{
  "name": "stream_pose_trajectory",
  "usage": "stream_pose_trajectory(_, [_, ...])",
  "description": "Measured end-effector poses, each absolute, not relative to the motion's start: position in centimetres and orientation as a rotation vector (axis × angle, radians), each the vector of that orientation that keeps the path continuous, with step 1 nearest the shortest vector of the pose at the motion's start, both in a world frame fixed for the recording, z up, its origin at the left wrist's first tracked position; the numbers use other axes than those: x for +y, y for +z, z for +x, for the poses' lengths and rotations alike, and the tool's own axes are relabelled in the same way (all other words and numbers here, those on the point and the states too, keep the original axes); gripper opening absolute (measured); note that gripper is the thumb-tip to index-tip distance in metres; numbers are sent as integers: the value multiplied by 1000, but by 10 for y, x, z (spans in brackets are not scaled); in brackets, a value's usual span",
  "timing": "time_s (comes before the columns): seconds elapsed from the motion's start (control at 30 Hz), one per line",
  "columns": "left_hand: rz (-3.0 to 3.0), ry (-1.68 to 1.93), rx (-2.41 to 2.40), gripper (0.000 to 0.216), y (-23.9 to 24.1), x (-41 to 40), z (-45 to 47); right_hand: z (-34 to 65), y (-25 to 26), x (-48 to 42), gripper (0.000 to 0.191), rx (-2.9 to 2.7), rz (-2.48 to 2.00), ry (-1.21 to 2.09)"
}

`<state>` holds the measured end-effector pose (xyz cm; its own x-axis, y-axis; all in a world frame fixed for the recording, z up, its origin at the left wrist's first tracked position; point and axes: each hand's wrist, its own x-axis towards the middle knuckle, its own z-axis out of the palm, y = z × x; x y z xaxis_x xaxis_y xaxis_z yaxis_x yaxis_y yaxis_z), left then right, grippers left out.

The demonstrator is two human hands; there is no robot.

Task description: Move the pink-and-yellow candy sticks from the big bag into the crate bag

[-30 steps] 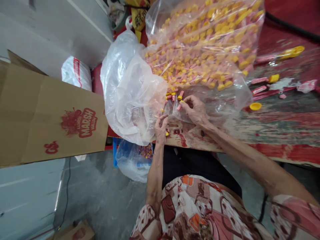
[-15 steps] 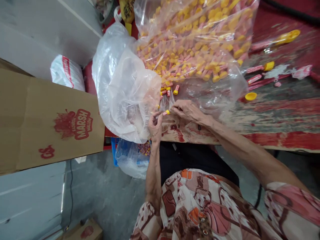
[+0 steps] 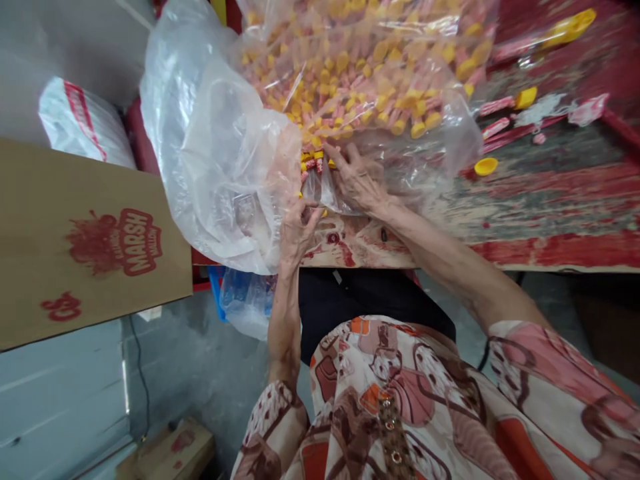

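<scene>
My left hand point(image 3: 296, 233) is at the table's front edge beside a milky plastic bag point(image 3: 200, 140). Its thumb and fingers are pinched on a small yellow-capped tube point(image 3: 325, 213), of which only a bit of yellow shows. Farther in, my right hand point(image 3: 357, 180) has its fingers apart and stretched out, slightly blurred. Its fingertips are at several small pink-and-white tubes with yellow caps point(image 3: 313, 162) lying loose at the mouth of a clear bag. That large clear bag point(image 3: 465, 123) is full of such tubes.
A cardboard box point(image 3: 30, 200) stands at the left, with a white sack point(image 3: 83, 123) behind it. On the worn red table point(image 3: 550, 227) at the right lie a yellow cap point(image 3: 486, 166) and larger yellow-capped pieces point(image 3: 526, 98). Below the table edge is a blue crate point(image 3: 218, 293).
My right hand has moved away from the left, up to the loose tubes, and its fingers have spread. My left hand still pinches its tube. The whole view has shifted somewhat.
</scene>
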<state>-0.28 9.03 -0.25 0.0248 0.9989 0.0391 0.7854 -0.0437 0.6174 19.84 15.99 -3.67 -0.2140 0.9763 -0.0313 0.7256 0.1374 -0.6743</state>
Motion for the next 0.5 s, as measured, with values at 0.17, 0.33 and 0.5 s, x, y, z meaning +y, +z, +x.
stream_pose_trajectory(0.17, [1669,800,1852,18,-6,82,-10,192,-29,167,52,-2124,-1640,740])
stream_pose_trajectory(0.33, [1711,782,1881,28,-1,68,-12,203,-31,157,43,-2182,-1595,715])
stream_pose_trajectory(0.5, [1987,639,1884,14,-1,72,-3,207,-29,153,54,-2119,-1610,723])
